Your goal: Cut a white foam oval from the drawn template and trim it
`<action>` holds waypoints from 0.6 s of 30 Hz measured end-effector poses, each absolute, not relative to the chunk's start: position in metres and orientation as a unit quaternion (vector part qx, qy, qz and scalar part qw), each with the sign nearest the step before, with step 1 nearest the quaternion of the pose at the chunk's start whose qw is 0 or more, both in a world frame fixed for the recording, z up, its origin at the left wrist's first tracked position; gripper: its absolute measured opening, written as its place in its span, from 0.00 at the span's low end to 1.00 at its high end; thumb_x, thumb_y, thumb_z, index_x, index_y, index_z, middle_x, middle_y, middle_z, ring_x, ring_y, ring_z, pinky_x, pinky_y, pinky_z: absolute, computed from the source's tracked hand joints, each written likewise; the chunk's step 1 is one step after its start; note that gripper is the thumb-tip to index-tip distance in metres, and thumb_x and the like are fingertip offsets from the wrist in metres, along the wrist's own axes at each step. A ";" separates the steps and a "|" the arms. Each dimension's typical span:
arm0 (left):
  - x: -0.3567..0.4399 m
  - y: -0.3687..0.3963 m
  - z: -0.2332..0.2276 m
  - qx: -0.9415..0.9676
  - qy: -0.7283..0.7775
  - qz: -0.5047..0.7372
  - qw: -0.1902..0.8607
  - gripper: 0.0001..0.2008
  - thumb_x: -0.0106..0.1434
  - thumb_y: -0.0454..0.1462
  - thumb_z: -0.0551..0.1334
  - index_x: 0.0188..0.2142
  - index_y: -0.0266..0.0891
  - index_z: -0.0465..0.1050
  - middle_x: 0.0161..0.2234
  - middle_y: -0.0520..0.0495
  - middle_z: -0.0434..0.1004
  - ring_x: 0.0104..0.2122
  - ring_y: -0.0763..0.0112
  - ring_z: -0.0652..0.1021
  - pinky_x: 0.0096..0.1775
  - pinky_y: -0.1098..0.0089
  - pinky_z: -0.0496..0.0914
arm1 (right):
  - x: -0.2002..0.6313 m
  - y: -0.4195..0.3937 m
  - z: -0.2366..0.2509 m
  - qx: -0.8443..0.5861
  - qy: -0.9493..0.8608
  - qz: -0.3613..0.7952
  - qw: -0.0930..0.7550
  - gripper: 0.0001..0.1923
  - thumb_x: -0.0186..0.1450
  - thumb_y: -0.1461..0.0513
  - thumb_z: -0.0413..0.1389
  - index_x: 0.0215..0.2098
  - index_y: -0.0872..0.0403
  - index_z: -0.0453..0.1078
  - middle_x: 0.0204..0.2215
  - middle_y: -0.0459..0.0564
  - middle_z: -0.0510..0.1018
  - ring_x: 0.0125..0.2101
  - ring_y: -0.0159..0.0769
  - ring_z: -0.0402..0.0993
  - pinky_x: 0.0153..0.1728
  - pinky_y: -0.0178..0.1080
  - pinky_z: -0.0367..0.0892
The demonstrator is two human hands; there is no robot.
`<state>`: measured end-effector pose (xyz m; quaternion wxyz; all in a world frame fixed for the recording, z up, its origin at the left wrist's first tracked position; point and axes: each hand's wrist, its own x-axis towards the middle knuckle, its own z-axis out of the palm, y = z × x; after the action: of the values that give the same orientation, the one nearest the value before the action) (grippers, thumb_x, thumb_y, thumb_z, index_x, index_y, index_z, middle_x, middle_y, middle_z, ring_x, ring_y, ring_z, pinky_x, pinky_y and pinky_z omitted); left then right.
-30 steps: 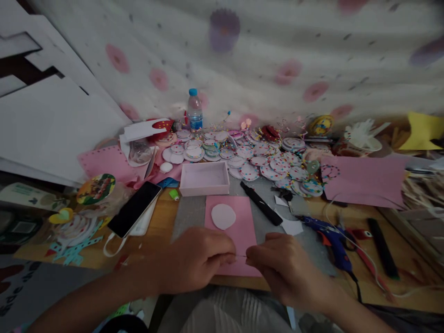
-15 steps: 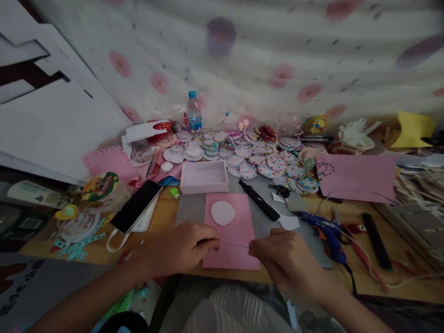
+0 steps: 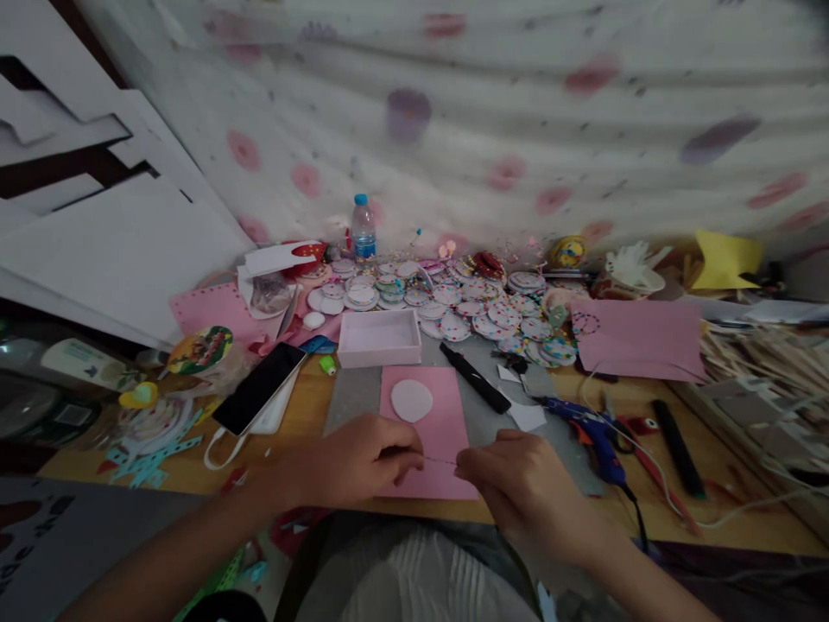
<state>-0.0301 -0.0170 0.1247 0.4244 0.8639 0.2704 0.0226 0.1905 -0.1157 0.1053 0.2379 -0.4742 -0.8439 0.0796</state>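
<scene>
My left hand (image 3: 369,460) and my right hand (image 3: 509,475) each pinch one end of a thin dark strand (image 3: 440,460), perhaps a wire or a beaded thread; its kind is too fine to make out. It runs nearly level between my fingertips, over the lower part of a pink sheet of card (image 3: 446,415). On the upper part of that card lies a white paper disc (image 3: 412,400), roughly round. The card rests on a grey mat (image 3: 350,402). Behind it stands an open white box (image 3: 380,339) with nothing visible inside.
Decorated white discs (image 3: 498,311) lie heaped behind the box, near a water bottle (image 3: 363,229). A black pen-like tool (image 3: 476,378) is right of the card, with a blue glue gun (image 3: 596,441) beyond. A phone (image 3: 260,389) lies left. Wooden sticks (image 3: 764,363) fill the far right.
My hands have come slightly closer together, so less of the strand spans between them. The camera view has tilted up and shifted a little. The disc and card stay in place.
</scene>
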 end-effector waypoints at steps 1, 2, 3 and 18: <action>-0.027 -0.016 0.125 0.864 0.272 0.030 0.423 0.09 0.66 0.34 0.57 0.36 0.40 0.76 0.28 0.53 0.78 0.28 0.76 0.75 0.29 0.77 0.61 | 0.190 -0.115 0.106 -0.477 -0.843 0.074 0.236 0.13 0.65 0.70 0.44 0.28 0.54 0.65 0.15 0.41 0.70 0.15 0.28 0.58 0.25 0.36 0.46; -0.025 -0.014 0.124 0.867 0.276 0.042 0.413 0.09 0.65 0.33 0.57 0.36 0.39 0.77 0.29 0.53 0.78 0.29 0.76 0.75 0.30 0.77 0.62 | 0.189 -0.114 0.107 -0.480 -0.843 0.068 0.235 0.13 0.65 0.70 0.44 0.27 0.54 0.65 0.15 0.41 0.69 0.15 0.28 0.58 0.25 0.36 0.46; -0.023 -0.013 0.123 0.871 0.280 0.056 0.399 0.09 0.65 0.32 0.57 0.36 0.39 0.77 0.30 0.52 0.79 0.30 0.75 0.76 0.31 0.76 0.62 | 0.188 -0.112 0.107 -0.483 -0.842 0.061 0.234 0.13 0.65 0.70 0.44 0.27 0.54 0.65 0.15 0.42 0.69 0.15 0.28 0.58 0.25 0.36 0.45; -0.137 0.007 0.131 0.920 0.363 0.107 0.107 0.09 0.67 0.40 0.56 0.39 0.47 0.76 0.36 0.53 0.81 0.35 0.67 0.78 0.39 0.70 0.66 | 0.231 -0.105 0.106 -0.506 -0.833 0.054 0.219 0.15 0.69 0.66 0.44 0.27 0.51 0.66 0.15 0.44 0.70 0.16 0.31 0.66 0.20 0.34 0.55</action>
<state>-0.1369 0.0073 0.1311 0.1071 0.9195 0.3627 0.1071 0.2313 -0.1046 0.1061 0.2191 -0.5059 -0.8325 0.0544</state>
